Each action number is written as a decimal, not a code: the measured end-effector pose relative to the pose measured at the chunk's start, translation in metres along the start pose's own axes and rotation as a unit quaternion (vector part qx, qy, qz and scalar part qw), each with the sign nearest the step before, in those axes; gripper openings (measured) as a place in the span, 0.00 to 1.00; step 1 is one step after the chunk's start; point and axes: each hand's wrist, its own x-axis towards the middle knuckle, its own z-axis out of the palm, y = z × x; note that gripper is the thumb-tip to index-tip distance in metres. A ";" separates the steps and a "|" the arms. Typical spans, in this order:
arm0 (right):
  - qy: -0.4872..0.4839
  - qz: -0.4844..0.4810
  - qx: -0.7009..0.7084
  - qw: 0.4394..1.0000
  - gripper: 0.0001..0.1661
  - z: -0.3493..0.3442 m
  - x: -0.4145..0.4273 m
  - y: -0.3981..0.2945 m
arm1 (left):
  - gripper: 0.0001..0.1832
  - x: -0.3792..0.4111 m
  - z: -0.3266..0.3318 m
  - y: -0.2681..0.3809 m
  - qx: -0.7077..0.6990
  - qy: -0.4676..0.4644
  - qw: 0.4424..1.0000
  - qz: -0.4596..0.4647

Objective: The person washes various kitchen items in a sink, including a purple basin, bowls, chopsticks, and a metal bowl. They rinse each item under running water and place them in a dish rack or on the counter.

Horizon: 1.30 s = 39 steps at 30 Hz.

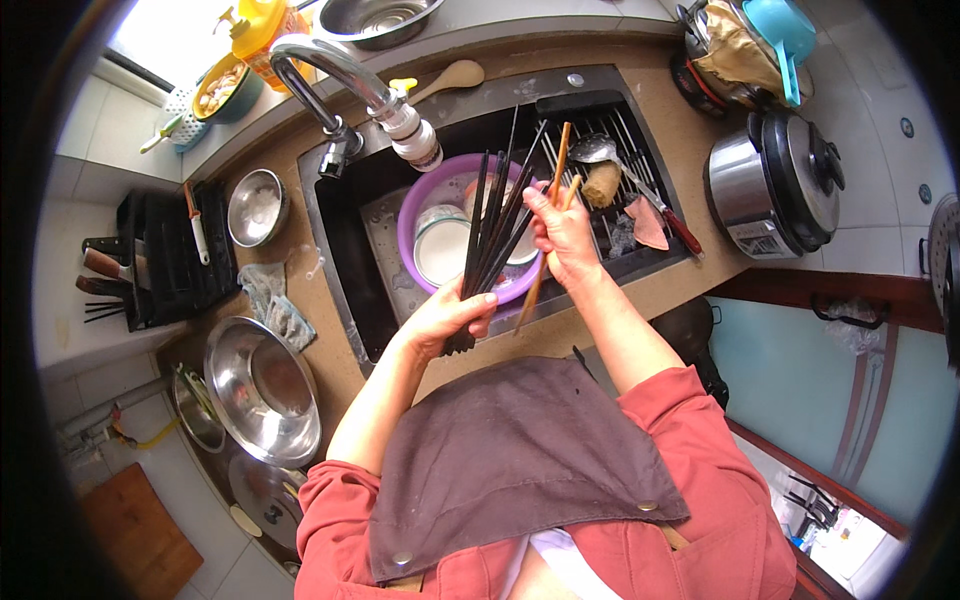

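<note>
My left hand (450,315) grips a fanned bundle of black chopsticks (491,225) near one end, over the front edge of the sink. In my right hand (564,236) are a few brown wooden chopsticks (562,154), and its fingers are close to the black ones. Whether the fingers also touch a black chopstick, I cannot tell. Beneath both hands a purple plastic basin (407,225) stands in the dark sink (337,247). White bowls (441,251) lie inside it, partly hidden by the chopsticks.
A chrome faucet (337,60) arches over the sink's far left. On the right rack lie a ladle (593,148), a red-handled knife (679,227) and a pink cloth (646,223). An electric pressure cooker (772,184) stands right; steel bowls (262,390) and a knife block (161,255) stand left.
</note>
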 end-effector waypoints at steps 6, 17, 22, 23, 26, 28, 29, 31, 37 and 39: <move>0.095 -0.246 -0.165 0.950 0.15 0.006 0.021 0.001 | 0.21 0.008 -0.004 -0.003 0.085 0.034 0.995 0.028; -0.004 -0.209 -0.398 0.893 0.10 0.012 0.035 0.015 | 0.24 0.028 -0.018 -0.032 0.467 0.250 0.832 0.163; -0.038 -0.024 -0.252 0.967 0.05 0.013 0.031 0.007 | 0.24 0.023 -0.021 -0.031 0.565 0.295 0.758 0.142; -0.012 -0.034 -0.225 0.974 0.05 0.011 0.032 0.009 | 0.23 0.022 -0.021 -0.030 0.584 0.299 0.741 0.143; 0.024 -0.039 -0.141 0.989 0.05 0.007 0.034 0.010 | 0.23 0.021 -0.022 -0.030 0.632 0.311 0.693 0.151; 0.015 -0.027 -0.101 0.994 0.06 0.005 0.032 0.010 | 0.23 0.022 -0.024 -0.032 0.649 0.321 0.670 0.166; 0.010 -0.021 -0.081 0.996 0.06 0.005 0.031 0.010 | 0.24 0.021 -0.024 -0.032 0.660 0.320 0.664 0.147; -0.004 -0.029 -0.038 0.999 0.11 0.000 0.030 0.013 | 0.25 0.020 -0.020 -0.025 0.680 0.319 0.651 0.109; -0.097 -0.006 0.007 0.995 0.16 -0.011 0.028 0.009 | 0.28 0.018 -0.027 -0.027 0.718 0.309 0.596 0.185; -0.099 0.001 -0.003 0.995 0.14 -0.010 0.028 0.007 | 0.29 0.018 -0.026 -0.027 0.731 0.295 0.592 0.167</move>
